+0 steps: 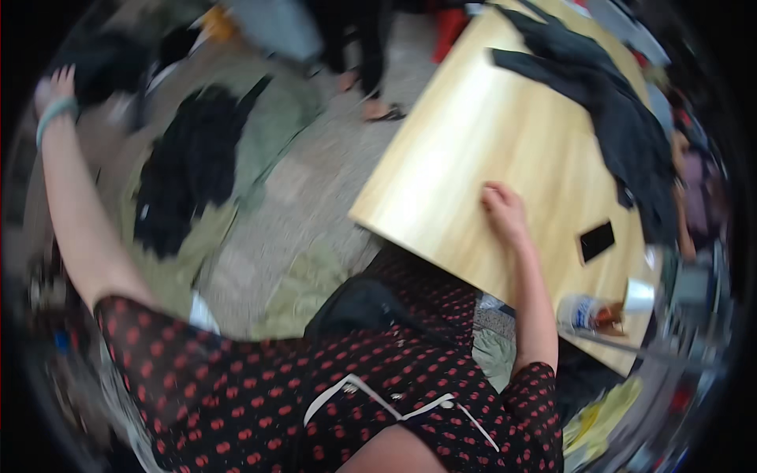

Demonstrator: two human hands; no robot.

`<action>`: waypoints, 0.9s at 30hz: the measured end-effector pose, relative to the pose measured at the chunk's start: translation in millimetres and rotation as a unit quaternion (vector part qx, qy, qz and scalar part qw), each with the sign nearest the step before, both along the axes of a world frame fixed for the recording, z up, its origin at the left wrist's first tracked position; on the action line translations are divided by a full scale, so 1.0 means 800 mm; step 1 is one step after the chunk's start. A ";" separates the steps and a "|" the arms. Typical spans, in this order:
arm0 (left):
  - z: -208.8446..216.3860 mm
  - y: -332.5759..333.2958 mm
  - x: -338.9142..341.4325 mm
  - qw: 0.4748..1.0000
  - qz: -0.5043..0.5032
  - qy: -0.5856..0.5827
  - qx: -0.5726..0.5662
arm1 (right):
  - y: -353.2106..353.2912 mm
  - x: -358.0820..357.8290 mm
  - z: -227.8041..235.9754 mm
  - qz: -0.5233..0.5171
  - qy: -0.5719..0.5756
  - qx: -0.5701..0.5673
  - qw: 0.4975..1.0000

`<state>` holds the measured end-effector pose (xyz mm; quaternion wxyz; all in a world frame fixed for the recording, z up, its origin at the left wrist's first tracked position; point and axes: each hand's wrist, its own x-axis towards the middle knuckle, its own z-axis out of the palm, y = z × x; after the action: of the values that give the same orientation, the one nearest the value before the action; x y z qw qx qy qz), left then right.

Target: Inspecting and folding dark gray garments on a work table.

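My left hand (58, 88) is stretched out to the far left, a pale green band around its wrist. Its fingers look extended and apart, right beside a blurred dark cloth (106, 69); whether they touch it is unclear. Over the light wooden table (449, 169), my right hand (505, 209) is curled in a loose fist with nothing visible in it. Black garments (615, 118) lie along the table's far right side. Nearer to my right hand than those is a dark phone (597, 241) lying flat on the tabletop.
A clear cup (582, 312) and a white roll-like object (639, 295) stand at the table's near right. Dark clothing (189, 165) lies on green cloth (276, 126) on the floor. Another person's legs (367, 51) are beyond the table's left edge; more people sit at right.
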<state>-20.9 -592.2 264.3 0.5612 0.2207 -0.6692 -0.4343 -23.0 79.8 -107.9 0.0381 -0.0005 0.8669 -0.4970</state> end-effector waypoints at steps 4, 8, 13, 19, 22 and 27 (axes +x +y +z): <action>-0.131 0.098 -0.084 0.930 -0.293 -0.040 0.218 | -0.011 -0.026 -0.010 0.004 0.087 0.119 0.989; -0.314 0.333 -0.149 0.814 -0.405 -0.265 0.322 | 0.034 -0.055 -0.030 -0.036 0.199 0.253 0.946; -0.479 0.473 -0.210 0.747 -0.424 -0.510 -0.048 | 0.048 -0.125 -0.042 -0.103 0.217 0.300 0.923; -0.509 0.589 -0.251 0.778 -0.267 -0.525 -0.218 | 0.090 -0.229 -0.047 -0.193 0.163 0.366 0.895; -0.492 0.608 -0.245 0.776 -0.215 -0.545 -0.235 | 0.100 -0.290 -0.043 -0.175 0.164 0.363 0.900; -0.489 0.634 -0.258 0.773 -0.184 -0.549 -0.260 | 0.124 -0.402 -0.046 -0.119 0.261 0.359 0.888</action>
<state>-227.2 -85.3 -127.2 0.0435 0.1397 -0.9787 -0.1438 -344.8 179.2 -144.7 -0.2517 -0.0139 0.9583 -0.1344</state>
